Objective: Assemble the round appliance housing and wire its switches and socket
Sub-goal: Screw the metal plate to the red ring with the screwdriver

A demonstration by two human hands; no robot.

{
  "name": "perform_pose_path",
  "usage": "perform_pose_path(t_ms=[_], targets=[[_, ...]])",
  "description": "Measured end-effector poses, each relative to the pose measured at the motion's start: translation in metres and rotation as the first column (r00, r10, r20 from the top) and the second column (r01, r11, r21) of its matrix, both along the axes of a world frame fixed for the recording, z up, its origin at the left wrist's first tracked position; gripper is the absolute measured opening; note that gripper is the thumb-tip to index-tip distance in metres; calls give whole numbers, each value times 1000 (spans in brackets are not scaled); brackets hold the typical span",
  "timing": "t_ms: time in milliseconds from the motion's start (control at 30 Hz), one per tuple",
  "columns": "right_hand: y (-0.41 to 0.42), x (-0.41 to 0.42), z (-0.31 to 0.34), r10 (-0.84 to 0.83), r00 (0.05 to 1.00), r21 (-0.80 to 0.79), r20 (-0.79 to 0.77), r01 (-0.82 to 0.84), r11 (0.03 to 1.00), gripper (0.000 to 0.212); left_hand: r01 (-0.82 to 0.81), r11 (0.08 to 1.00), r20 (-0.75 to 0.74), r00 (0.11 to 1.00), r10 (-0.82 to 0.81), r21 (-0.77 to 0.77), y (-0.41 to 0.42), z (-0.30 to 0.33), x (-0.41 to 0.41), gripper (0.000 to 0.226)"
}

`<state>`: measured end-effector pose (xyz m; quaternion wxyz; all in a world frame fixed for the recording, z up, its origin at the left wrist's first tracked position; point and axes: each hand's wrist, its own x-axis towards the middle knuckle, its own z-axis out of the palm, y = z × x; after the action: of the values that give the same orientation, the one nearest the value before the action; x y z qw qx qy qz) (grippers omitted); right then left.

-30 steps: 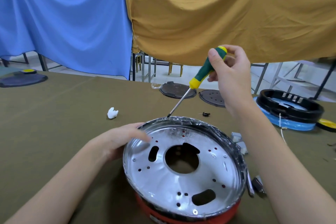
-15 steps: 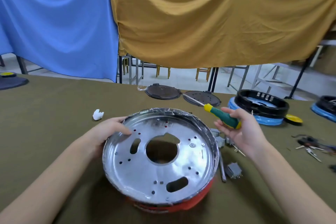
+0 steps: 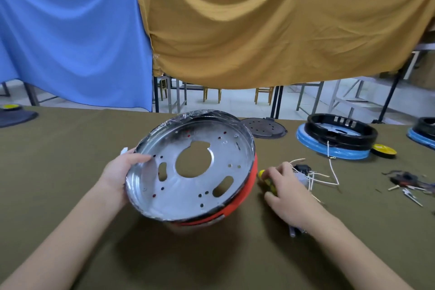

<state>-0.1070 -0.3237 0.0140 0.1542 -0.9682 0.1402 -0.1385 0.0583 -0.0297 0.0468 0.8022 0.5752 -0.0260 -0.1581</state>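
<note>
Fingers of the left hand [image 3: 122, 172] curl over the rim of the tilted round housing [image 3: 193, 172], thumb inside its metal pan. Right hand [image 3: 286, 192] closes on the screwdriver [image 3: 267, 181] beside white wires [image 3: 320, 178], on the olive table [image 3: 58, 160]; cloths hang behind.

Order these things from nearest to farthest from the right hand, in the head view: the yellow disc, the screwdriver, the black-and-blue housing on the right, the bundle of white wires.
1. Screwdriver: under the right hand, touching it.
2. Bundle of white wires: just right of the hand.
3. Black-and-blue housing: farther back, to the right.
4. Yellow disc: beyond the housing's right edge.
</note>
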Motion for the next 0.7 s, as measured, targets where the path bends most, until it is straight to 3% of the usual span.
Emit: perform_pose_path(t_ms=[67, 133, 233, 267, 300, 333, 367, 400, 433, 500, 700], targets=[[1, -1, -3, -37, 992, -172, -119, 16, 985, 26, -29, 999, 0, 1000, 29, -17, -4, -4, 1, 20], [2, -2, -1, -61, 989, -223, -133, 30, 974, 25, -56, 997, 6, 998, 57, -44, -9, -7, 1, 22], [3, 0, 7, -47, 996, -198, 80, 63, 978, 17, -70, 992, 17, 997, 72, -105, -12, -10, 1, 24], [4, -1, 11, -60, 976, -65, 210, 75, 995, 17, -62, 991, 27, 997, 66, -116, -12, -11, 1, 21], [8, -3, 16, -106, 946, 177, 307, 52, 983, 19, -56, 991, 38, 997, 61, -121, -12, -11, 1, 19], [13, -4, 21, -154, 926, 450, 345, -19, 893, 21, -46, 992, 53, 997, 53, -117, -13, -12, 0, 17], [19, -5, 25, -160, 926, 662, 341, -116, 740, 27, -37, 994, 77, 996, 45, -106, -15, -12, -1, 16], [24, -5, 26, -113, 943, 768, 313, -182, 614, 35, -28, 995, 108, 993, 38, -95, -17, -13, -3, 17], [28, -3, 25, -43, 960, 812, 276, -210, 545, 41, -21, 996, 145, 989, 33, -85, -19, -12, -5, 19], [34, 1, 22, 23, 969, 828, 245, -222, 515, 41, -23, 997, 211, 977, 37, -67, -22, -11, -7, 25], [36, 20, 28, -241, 903, 775, 355, -140, 616, 28, -3, 1000, 380, 925, -5, 22, -24, -11, -8, 39]])
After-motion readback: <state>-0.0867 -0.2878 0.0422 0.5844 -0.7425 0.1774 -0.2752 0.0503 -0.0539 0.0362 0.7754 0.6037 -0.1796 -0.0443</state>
